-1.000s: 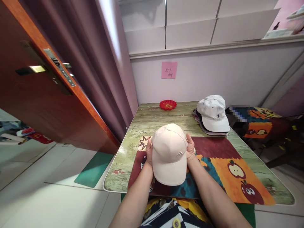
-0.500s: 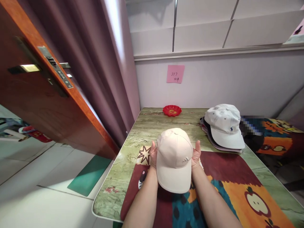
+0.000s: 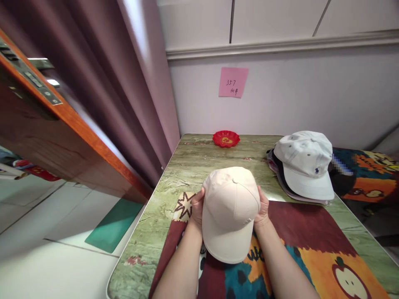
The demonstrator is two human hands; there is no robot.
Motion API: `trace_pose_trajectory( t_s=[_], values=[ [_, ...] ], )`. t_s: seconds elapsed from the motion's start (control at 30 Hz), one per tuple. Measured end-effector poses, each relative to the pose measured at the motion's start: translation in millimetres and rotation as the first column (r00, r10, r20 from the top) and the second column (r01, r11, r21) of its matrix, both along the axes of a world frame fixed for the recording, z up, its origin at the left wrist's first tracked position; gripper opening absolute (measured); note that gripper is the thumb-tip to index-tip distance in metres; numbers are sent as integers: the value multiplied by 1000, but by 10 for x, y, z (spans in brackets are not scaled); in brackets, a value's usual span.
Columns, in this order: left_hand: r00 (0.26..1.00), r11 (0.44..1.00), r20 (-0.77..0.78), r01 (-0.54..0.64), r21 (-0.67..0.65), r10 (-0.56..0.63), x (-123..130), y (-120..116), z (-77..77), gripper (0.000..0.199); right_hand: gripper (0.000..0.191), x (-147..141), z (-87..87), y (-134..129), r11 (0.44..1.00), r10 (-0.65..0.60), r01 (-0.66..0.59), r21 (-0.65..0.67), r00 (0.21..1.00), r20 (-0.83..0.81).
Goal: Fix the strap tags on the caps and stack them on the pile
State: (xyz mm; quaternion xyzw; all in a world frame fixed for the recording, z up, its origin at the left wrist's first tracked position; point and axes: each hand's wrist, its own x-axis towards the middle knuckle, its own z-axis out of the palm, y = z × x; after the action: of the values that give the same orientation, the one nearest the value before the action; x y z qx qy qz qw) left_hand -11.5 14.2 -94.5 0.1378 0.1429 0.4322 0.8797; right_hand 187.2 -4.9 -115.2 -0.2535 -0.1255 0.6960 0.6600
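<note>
A cream baseball cap (image 3: 230,211) is held between my two hands above the patterned mat, its brim pointing toward me. My left hand (image 3: 197,207) grips the cap's left side, thumb against the crown. On the right side, my right hand (image 3: 262,207) holds the cap the same way. The cap hides most of the fingers of both hands. To the right, a white cap (image 3: 307,162) with a small dark logo lies on top of a stack of other caps.
A scalloped red dish (image 3: 226,138) sits at the table's back edge. The patterned mat (image 3: 308,220) covers the near part of the wood-look table (image 3: 149,232). A pink note (image 3: 233,82) is on the wall. An open door (image 3: 77,137) and curtain stand left.
The view has shifted lower and closer. Both thumbs, raised earlier, now lie against the cap, and its crown faces the camera a little more.
</note>
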Motion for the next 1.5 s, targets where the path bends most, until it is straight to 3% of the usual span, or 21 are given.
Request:
trace_pose_trajectory(
  t_s=[0.17, 0.37, 0.53, 0.67, 0.97, 1.2, 1.37, 1.5],
  values=[
    [1000, 999, 5, -4, 33, 4, -15, 40, 14, 66, 38, 56, -10, 14, 997, -67, 69, -21, 997, 47],
    [1000, 1000, 18, -14, 24, 13, 5, 34, 40, 79, 42, 41, 62, 23, 999, 35, -35, -7, 999, 23],
    [999, 1000, -26, 19, -18, -19, 5, 60, 108, 61, 37, 58, 48, 19, 997, 64, -64, -36, 998, -10],
    [999, 999, -39, 7, -36, -9, 13, 68, 140, 59, 35, 81, 36, 20, 999, 38, -39, -38, 999, -19],
    [999, 999, -10, -35, -11, 35, -7, 108, 51, 50, 35, 67, 32, 35, 1000, 0, 0, -14, 999, -37],
    [996, 996, -4, -87, 3, 87, -17, 171, 88, 64, 58, 84, 90, 29, 995, 55, -49, 88, 996, -64],
    [988, 990, -75, -140, -18, 138, -31, 218, 82, 55, 71, 92, 123, -28, 986, 57, -53, 161, 998, -16],
    [985, 990, -110, -136, -31, 132, -24, 238, 77, 52, 71, 116, 148, -36, 985, 54, -51, 163, 998, -12]
  ],
)
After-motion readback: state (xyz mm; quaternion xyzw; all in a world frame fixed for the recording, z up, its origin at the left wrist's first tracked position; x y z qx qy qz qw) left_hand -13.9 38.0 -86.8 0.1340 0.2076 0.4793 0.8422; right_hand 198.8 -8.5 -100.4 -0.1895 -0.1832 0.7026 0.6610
